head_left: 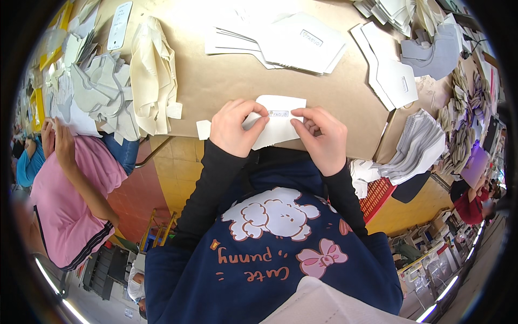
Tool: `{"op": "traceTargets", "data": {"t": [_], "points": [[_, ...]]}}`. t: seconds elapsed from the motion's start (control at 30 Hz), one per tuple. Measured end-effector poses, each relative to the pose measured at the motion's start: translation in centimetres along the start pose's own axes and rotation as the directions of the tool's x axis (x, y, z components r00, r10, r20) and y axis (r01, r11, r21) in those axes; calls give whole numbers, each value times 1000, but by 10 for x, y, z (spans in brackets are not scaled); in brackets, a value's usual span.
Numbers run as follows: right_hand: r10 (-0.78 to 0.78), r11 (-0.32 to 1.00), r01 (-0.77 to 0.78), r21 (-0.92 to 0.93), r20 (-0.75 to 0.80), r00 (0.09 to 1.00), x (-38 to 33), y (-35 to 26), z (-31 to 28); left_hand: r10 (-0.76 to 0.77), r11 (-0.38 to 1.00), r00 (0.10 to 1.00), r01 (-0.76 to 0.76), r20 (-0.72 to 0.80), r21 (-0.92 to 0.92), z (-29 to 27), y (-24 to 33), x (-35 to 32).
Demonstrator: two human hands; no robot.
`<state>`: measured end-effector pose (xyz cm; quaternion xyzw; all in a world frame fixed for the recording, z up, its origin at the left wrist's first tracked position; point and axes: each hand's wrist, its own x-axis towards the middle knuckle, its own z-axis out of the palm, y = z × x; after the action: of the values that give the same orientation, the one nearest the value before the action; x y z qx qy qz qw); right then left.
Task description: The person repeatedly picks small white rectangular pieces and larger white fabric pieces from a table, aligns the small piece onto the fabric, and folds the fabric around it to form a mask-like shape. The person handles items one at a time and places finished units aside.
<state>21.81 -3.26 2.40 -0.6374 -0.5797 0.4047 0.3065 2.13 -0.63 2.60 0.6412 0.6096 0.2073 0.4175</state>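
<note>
At the table's near edge lies a white cut-out shoe piece (279, 135), with a small printed rectangular label (279, 114) on its face. My left hand (235, 127) is closed in a pinch at the label's left end. At its right end my right hand (324, 135) pinches with thumb and forefinger, its other fingers curled in. Beyond my hands, a fanned stack of similar white pieces (302, 43) shows one such label on its top. Another labelled white piece (389, 73) rests on a small pile to the right.
To the left are cream fabric pieces (154, 75) and a heap of grey pieces (102, 92). Bundled grey-white pieces (413, 146) lie at the right, above a red basket (376, 200). A person in pink (81, 189) works close on my left.
</note>
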Motion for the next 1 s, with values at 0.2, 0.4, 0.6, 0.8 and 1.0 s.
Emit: {"op": "traceTargets", "data": {"t": [0.2,0.4,0.6,0.8,1.0], "points": [[10,1000,-10,-2,9,1000,0,-1,0,-3,1000,1000,3,11,0,1,-1,1],[7,1000,-7,-20,-1,1000,1,-3,1,49,999,997,-49,-52,-1,7,-3,2],[-8,999,7,-49,-19,1000,0,-6,5,48,993,996,-40,-78,107,10,-1,-4],[-17,998,17,-65,-13,1000,2,-7,5,50,987,990,-29,-132,155,12,2,-9],[-8,998,8,-64,8,1000,2,-7,2,27,989,988,-3,-154,150,11,1,-7]]}}
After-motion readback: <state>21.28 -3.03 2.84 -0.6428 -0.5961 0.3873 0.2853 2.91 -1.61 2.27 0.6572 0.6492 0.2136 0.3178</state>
